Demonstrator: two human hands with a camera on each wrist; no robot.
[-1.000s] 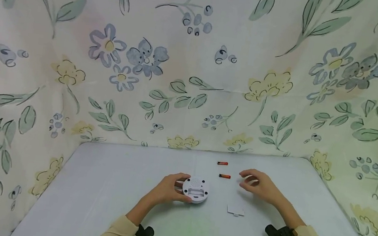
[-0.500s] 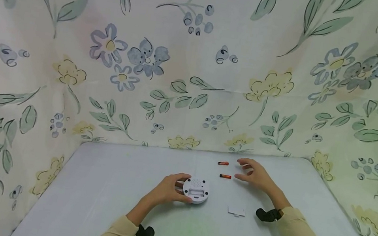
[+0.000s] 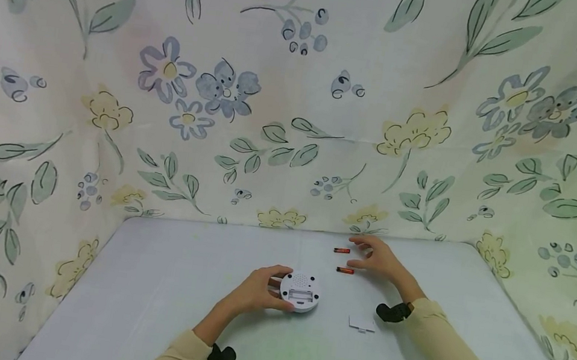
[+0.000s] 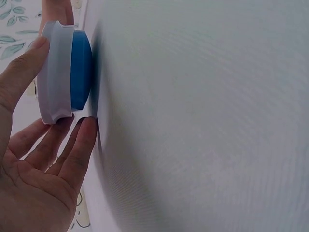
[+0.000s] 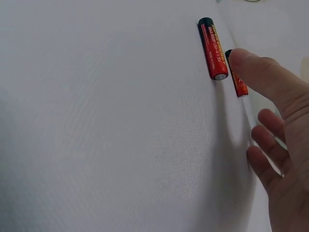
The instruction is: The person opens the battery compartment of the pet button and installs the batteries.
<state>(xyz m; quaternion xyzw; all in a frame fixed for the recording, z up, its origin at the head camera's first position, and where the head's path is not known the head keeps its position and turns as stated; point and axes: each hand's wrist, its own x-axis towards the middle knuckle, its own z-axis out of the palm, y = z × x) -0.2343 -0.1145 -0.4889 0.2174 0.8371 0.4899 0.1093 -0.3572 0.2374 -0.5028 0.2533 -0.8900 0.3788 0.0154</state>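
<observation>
A round white device (image 3: 300, 291) lies on the grey table (image 3: 159, 291) with its open battery bay facing up. My left hand (image 3: 258, 288) grips its left rim; in the left wrist view the device (image 4: 63, 77) shows a blue underside, held between thumb and fingers (image 4: 79, 145). Two red batteries lie farther back, one (image 3: 342, 250) behind the other (image 3: 345, 270). My right hand (image 3: 374, 257) hovers just right of them with fingers spread, holding nothing. In the right wrist view one battery (image 5: 213, 48) lies in full sight; the other (image 5: 237, 83) is partly hidden by my thumb (image 5: 263, 79).
A small white battery cover (image 3: 361, 324) lies flat on the table right of the device, under my right forearm's line. Floral cloth (image 3: 297, 114) walls the table at the back and on both sides.
My right hand has moved from near the battery cover back and left to the two batteries. The left hand and the device have stayed put.
</observation>
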